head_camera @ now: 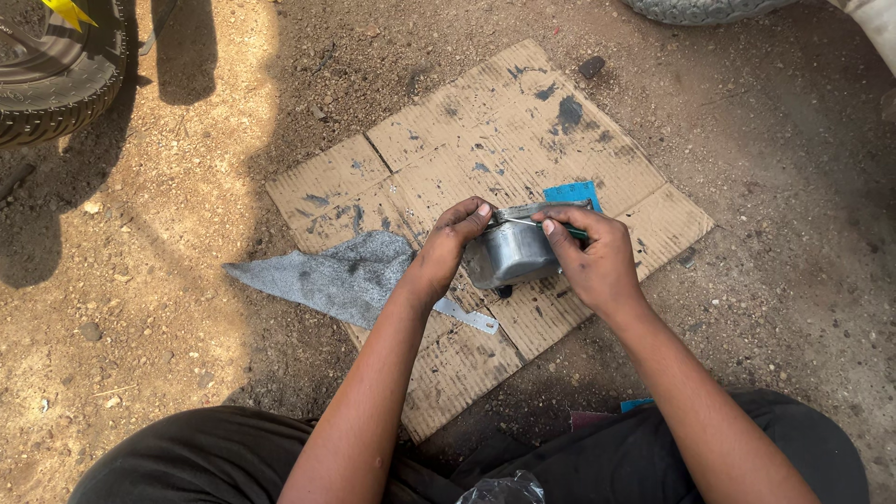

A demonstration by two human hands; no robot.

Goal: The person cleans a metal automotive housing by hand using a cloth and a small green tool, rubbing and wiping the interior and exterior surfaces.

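A grey metal casing (511,252), rounded and shiny, is held just above a stained cardboard sheet (485,140) on the dirt. My left hand (448,247) grips its left side, thumb on the top edge. My right hand (593,257) holds its right side and pinches a thin tool with a green handle (571,232) laid across the casing's top rim. A blue piece (571,194) lies on the cardboard just behind the casing.
A grey cloth (327,275) lies on the cardboard's left edge, with a flat metal strip (467,317) under my left wrist. A tyre (56,84) stands at the far left, another tyre (695,9) at the top right. My dark trousers (215,462) fill the bottom.
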